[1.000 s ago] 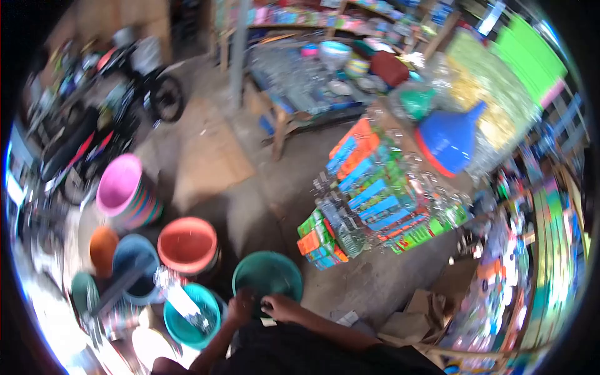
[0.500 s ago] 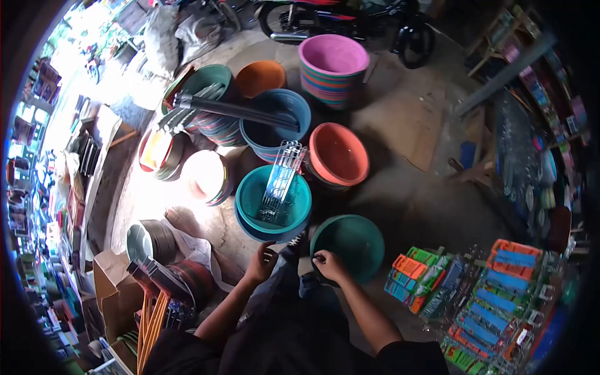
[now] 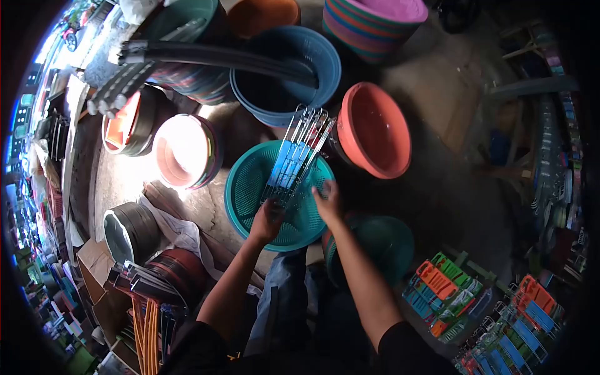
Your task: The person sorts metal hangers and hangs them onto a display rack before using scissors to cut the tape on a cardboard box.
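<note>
1. A teal, round, perforated plastic basket point(image 3: 242, 178) stands near the middle of the frame, and a bundle of shiny metal wire pieces with bright blue labels point(image 3: 289, 164) lies in it, slanting up past its far rim.
2. The left hand point(image 3: 267, 222) is at the lower end of the wire bundle, over the near-left part of the basket. Its fingers are curled; whether they grip the wires, I cannot tell.
3. The right hand point(image 3: 328, 201) is over the right part of the basket, just beside the bundle, its thumb and fingers parted with nothing visible between them.
4. Beneath the right forearm, right of centre and low in the frame, sits a dark green round plastic tub point(image 3: 390, 247), in shadow.
5. Above the basket is a grey-blue round plastic tub point(image 3: 326, 62), with a bundle of long black tubes point(image 3: 212, 55) reaching into it from the upper left.
6. To the basket's upper right, a coral-red round plastic tub point(image 3: 381, 134) tilts on its side.
7. At the top edge are an orange round tub point(image 3: 265, 14) and a striped stack of tubs topped with pink point(image 3: 369, 28).
8. At the lower right lie flat packs in orange, green and blue point(image 3: 440, 284); at the lower left stand thin orange sticks point(image 3: 145, 337).
</note>
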Demonstrator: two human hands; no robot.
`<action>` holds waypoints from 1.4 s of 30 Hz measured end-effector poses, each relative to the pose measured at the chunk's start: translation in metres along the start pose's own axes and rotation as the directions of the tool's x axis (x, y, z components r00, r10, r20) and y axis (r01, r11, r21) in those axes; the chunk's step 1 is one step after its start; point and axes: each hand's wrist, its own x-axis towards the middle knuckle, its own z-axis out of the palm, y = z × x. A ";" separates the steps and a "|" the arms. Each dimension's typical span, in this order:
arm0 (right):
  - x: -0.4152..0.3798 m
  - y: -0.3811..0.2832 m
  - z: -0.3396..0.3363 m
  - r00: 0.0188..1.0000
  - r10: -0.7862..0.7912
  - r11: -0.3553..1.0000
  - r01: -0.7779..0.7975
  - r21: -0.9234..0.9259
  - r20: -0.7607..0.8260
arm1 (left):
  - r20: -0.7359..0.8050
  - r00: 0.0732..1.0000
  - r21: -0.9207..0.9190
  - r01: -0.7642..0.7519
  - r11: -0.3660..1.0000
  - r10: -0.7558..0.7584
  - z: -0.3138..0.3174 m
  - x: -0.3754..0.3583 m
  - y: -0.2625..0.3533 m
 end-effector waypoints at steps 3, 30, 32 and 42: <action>0.050 -0.002 0.023 0.986 -0.112 0.976 0.086 -0.199 -0.125 | 0.085 0.996 0.034 -0.008 0.999 0.005 0.018 0.034 -0.018; 0.080 -0.049 0.007 0.993 0.068 0.882 -0.103 0.460 0.091 | 0.075 0.996 0.131 -0.049 0.990 0.039 0.071 0.074 -0.015; 0.078 -0.052 -0.005 0.999 -0.045 0.964 0.047 0.262 -0.013 | -0.007 0.995 0.199 -0.092 0.976 0.096 0.074 0.079 -0.013; 0.036 -0.075 -0.064 0.980 0.019 0.982 0.020 0.190 -0.199 | -0.201 0.968 0.416 -0.054 0.908 0.150 0.094 0.089 -0.012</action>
